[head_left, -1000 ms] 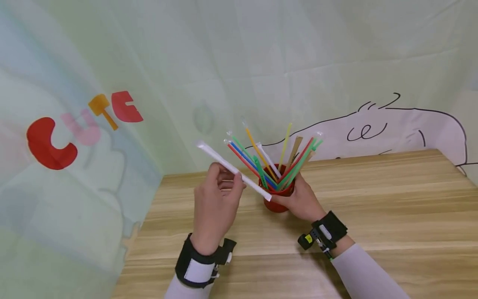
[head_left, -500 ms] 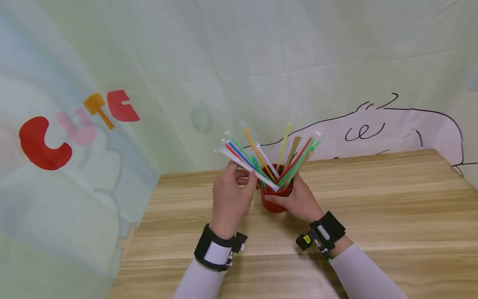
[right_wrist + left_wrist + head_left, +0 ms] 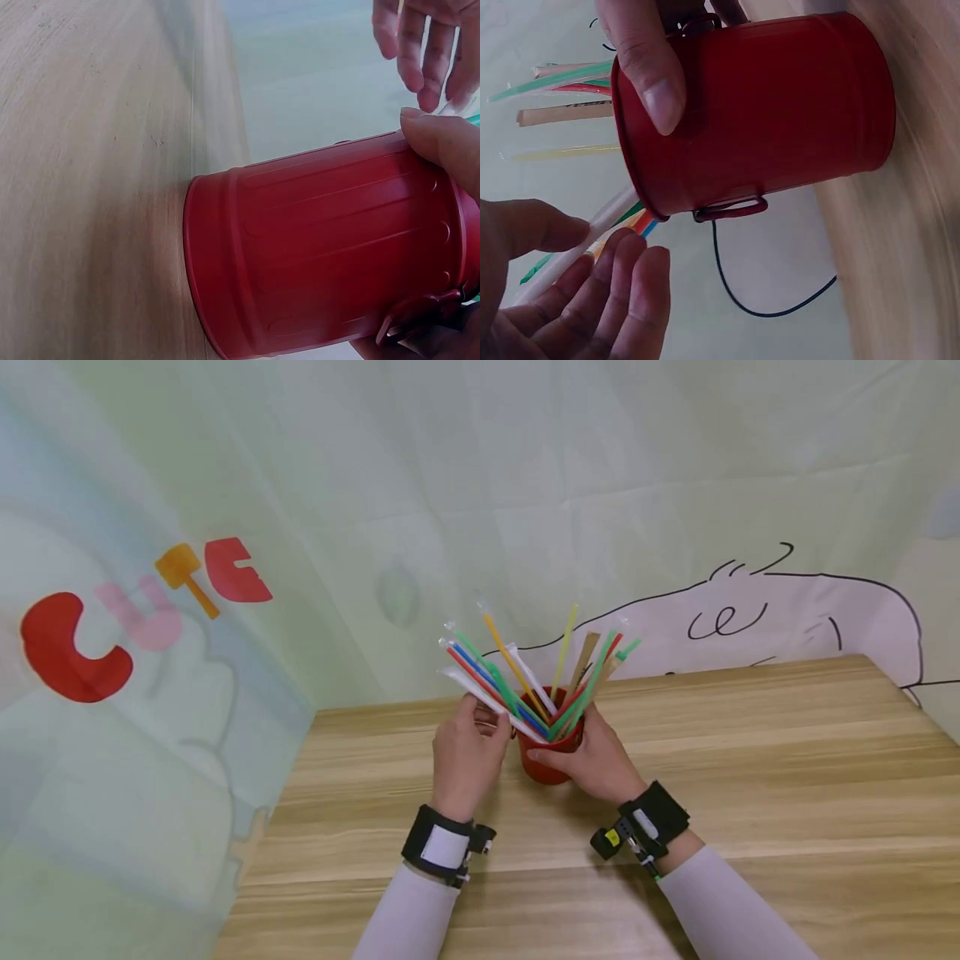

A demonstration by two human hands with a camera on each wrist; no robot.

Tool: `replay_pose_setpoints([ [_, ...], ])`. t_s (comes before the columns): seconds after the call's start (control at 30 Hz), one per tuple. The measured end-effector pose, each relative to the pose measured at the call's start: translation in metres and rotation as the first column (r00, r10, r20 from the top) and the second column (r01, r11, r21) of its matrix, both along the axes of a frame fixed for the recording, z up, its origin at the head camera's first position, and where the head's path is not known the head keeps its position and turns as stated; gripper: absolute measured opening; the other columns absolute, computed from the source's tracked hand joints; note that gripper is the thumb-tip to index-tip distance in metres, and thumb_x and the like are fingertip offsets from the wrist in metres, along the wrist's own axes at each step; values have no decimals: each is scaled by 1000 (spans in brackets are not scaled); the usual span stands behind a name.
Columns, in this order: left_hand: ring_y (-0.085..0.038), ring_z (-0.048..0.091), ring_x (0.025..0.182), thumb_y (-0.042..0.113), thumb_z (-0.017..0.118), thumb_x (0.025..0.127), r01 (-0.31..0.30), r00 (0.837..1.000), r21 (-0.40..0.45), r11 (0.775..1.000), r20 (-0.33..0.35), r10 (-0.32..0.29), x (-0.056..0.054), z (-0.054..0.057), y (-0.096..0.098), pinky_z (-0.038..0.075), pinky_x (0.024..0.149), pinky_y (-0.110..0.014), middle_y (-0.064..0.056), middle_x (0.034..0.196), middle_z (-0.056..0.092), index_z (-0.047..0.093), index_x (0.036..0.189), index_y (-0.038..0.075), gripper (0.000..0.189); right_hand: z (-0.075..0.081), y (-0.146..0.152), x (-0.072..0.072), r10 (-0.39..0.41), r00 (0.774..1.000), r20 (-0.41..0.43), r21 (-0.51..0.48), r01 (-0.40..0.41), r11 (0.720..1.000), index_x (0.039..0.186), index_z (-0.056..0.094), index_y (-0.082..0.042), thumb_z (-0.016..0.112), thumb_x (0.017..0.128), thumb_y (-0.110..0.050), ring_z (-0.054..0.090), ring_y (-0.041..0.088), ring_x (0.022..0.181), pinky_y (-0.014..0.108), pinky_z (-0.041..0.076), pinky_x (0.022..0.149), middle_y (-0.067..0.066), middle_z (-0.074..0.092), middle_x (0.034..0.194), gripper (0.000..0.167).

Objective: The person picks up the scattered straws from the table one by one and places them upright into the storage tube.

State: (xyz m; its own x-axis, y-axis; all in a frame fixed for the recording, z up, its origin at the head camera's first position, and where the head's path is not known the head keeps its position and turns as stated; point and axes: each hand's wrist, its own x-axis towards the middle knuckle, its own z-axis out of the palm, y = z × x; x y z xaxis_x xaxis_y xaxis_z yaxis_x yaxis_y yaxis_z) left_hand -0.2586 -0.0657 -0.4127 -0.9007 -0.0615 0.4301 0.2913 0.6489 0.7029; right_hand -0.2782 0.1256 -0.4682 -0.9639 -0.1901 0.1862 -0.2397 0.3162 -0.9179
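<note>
My left hand [image 3: 467,760] pinches a white paper-wrapped drinking straw [image 3: 609,214] between thumb and fingers. The straw slants down to the right, its lower end inside the mouth of a small red metal bucket [image 3: 546,774]. My right hand [image 3: 603,762] grips the bucket from the right, the thumb across its front near the rim. Several other straws fan out of the bucket, among them an orange straw [image 3: 495,631], a yellow straw [image 3: 565,647] and a brown paper-wrapped straw [image 3: 584,657]. The left wrist view shows a small loop handle [image 3: 735,209] on the bucket's side.
The bucket stands upright on a wood-grain table [image 3: 750,760]. Behind the table hangs a pale cloth backdrop [image 3: 420,460] with cartoon line drawings and coloured letters. The table's back edge runs just beyond the bucket.
My left hand has moved right and slightly down, bringing the white straw from beside the bucket to inside its mouth. The right hand keeps its grip on the bucket.
</note>
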Motion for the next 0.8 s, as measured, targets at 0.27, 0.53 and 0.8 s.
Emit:
replay_pose_setpoints([
  [0.27, -16, 68, 73, 19, 75, 93, 19, 996, -11, 1000, 86, -18, -9, -7, 3, 56, 65, -31, -3, 80, 73, 72, 97, 8, 12, 0, -1, 1, -12, 1000, 8, 2, 12, 1000, 152, 35, -18, 89, 82, -38, 55, 29, 136, 55, 45, 114, 6, 55, 146, 91],
  [0.53, -15, 64, 70, 26, 79, 91, 29, 984, 17, 999, 176, -32, -11, -12, 4, 49, 59, -28, -4, 82, 70, 68, 100, 8, 23, -1, -3, 0, -18, 1000, 14, 3, 18, 1000, 152, 35, -22, 88, 83, -32, 54, 27, 137, 56, 43, 116, 3, 54, 147, 88],
  [0.8, -18, 63, 77, 37, 78, 91, 39, 974, 142, 989, 215, -69, -3, -14, -3, 52, 63, -30, -5, 89, 68, 61, 116, 8, 42, -2, -1, -2, -5, 1000, 1, -15, 5, 1000, 153, 32, -27, 88, 84, -33, 52, 25, 140, 57, 42, 117, -1, 54, 149, 89],
])
